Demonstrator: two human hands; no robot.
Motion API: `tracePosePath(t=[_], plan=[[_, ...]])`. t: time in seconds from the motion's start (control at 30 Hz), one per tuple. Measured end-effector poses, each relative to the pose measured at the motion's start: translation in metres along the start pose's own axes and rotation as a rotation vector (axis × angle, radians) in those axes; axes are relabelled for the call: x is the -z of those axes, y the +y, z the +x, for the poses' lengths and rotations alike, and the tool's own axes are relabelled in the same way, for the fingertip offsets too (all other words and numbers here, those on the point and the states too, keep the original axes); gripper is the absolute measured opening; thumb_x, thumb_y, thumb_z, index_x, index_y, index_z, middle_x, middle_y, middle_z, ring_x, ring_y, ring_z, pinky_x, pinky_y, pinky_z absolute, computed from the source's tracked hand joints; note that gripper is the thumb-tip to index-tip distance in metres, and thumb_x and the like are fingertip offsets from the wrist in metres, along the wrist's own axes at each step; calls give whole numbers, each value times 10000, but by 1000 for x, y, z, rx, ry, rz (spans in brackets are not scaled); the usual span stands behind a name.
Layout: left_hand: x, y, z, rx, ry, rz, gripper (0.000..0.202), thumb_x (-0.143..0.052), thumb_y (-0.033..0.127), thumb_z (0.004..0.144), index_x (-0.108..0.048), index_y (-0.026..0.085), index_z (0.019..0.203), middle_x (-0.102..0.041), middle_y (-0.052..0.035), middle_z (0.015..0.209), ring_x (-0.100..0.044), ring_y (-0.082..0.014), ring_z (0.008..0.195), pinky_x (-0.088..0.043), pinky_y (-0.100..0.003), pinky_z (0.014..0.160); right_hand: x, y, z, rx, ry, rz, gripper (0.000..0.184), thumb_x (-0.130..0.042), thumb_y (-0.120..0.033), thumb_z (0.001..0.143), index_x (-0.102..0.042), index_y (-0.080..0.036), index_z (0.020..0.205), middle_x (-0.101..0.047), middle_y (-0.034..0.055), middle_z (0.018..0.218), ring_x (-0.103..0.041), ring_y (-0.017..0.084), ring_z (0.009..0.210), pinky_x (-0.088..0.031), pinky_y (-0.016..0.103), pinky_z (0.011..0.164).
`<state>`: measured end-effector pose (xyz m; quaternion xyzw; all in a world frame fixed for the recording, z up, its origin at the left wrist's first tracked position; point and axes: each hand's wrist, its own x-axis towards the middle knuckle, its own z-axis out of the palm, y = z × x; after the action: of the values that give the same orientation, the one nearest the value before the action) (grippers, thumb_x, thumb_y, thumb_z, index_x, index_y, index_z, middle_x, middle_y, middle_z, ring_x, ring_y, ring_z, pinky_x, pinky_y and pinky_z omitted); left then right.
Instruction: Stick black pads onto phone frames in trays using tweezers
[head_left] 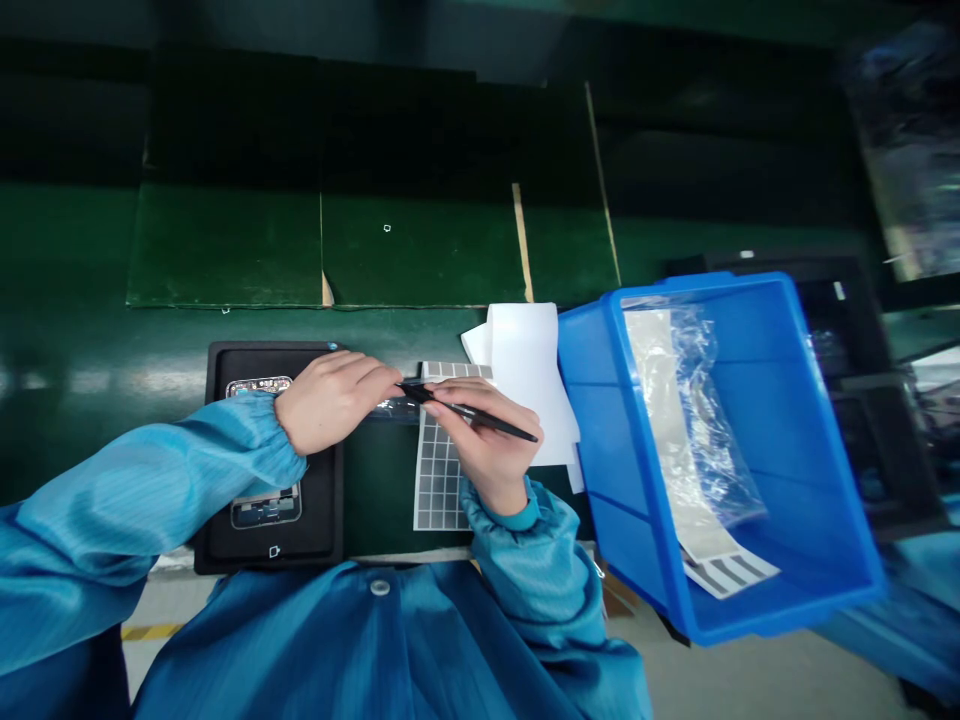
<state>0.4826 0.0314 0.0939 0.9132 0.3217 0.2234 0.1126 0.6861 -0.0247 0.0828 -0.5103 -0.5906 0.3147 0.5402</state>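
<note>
Black, slim, pen-like tool [480, 416], head view: sits between the two hands, just left of the white sheets, tip end by the left fingertips; pen or tweezers, can't tell. Right hand [491, 445] has it in a narrow pinch, rear end sticking out past the knuckles. Left hand [335, 400], fingers together and bent, meets the tip; whether it pinches the tool or something thin, can't tell, own fingers hide it. Shiny see-through dark strip [396, 409] shows just below the fingertips.

Doing it well, my judgement: hold the tool near its tip, light pressure, low angle; brace the left fingers so the work doesn't skid; keep the left cuff clear, as it overhangs the rectangular electronic assembly [266, 510] in the black shallow tray [322, 520] and could snag. Right wrist partly covers the grey-squared adhesive-looking sheet [439, 485]; better not lean on it.

Nearby: white curled paper sheets [525, 370], blue plastic bin [615, 480] with crinkled clear bag [716, 440] inside, dark green worktop [382, 500].

Brands, labels: none readable. Grey-squared sheet shows plain squares, no legible text; any print on the assembly is too small.
</note>
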Motion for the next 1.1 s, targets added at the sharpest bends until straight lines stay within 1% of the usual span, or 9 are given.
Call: tracePosePath(t=[0.13,0.3,0.47,0.57,0.77,0.87,0.97,1.03,1.1], plan=[[-1,0,0,-4,1,20,256,-479,301,1024,-677,153,962,-738,-47,861,-703,-153,784,-548,-277,754,1,2,-1,-16,17,-3,124,-833,-221,803,-769,-269,898,-783,33,892,-748,256,844,-643,444,790],[0,1,1,-33,36,35,243,-483,282,1022,-667,140,953,-737,-42,850,-700,-155,764,-541,-276,721,1,2,-1,-3,1,-21,113,-826,-230,809,-763,-265,896,-783,37,908,-748,263,860,-644,456,796],[-1,1,1,-33,48,28,222,-507,274,1011,-664,129,950,-731,-44,838,-699,-160,760,-540,-278,719,1,2,0,14,-3,6,158,-831,-176,799,-772,-270,912,-782,31,919,-745,253,858,-634,441,796],[-1,1,2,-33,54,41,212,-511,273,1009,-661,135,949,-731,-39,835,-698,-161,750,-538,-282,714,0,1,0,-8,11,46,181,-836,-156,790,-775,-275,912,-781,26,908,-743,252,851,-629,438,793],[-8,-3,2,-47,63,123,177,-513,245,1006,-650,133,997,-737,-52,893,-704,-173,803,-537,-291,750,-1,0,-1,-83,103,79,128,-834,-182,793,-775,-264,870,-781,28,879,-742,240,814,-628,415,781],[-14,-7,9,-35,43,182,194,-506,254,1006,-652,126,1013,-737,-68,914,-699,-189,798,-537,-312,748,0,1,1,-138,172,53,105,-840,-219,787,-770,-247,860,-781,32,861,-745,235,800,-630,393,760],[-8,-13,21,90,-7,250,232,-550,283,982,-644,108,1103,-730,-114,1022,-698,-235,896,-537,-349,809,2,2,2,-190,221,24,117,-852,-269,768,-767,-226,836,-779,39,837,-748,237,778,-627,377,722],[9,-19,20,226,-43,275,357,-596,307,955,-591,100,1245,-689,-156,1174,-668,-275,1050,-522,-375,903,4,4,1,-216,256,24,146,-865,-291,747,-764,-214,818,-775,39,815,-747,234,747,-620,362,690],[35,-24,4,426,-54,296,489,-594,375,952,-511,116,1357,-637,-171,1275,-627,-299,1146,-507,-388,948,5,6,-2,-272,278,50,184,-881,-308,723,-762,-204,816,-770,39,794,-742,226,714,-612,351,672]])
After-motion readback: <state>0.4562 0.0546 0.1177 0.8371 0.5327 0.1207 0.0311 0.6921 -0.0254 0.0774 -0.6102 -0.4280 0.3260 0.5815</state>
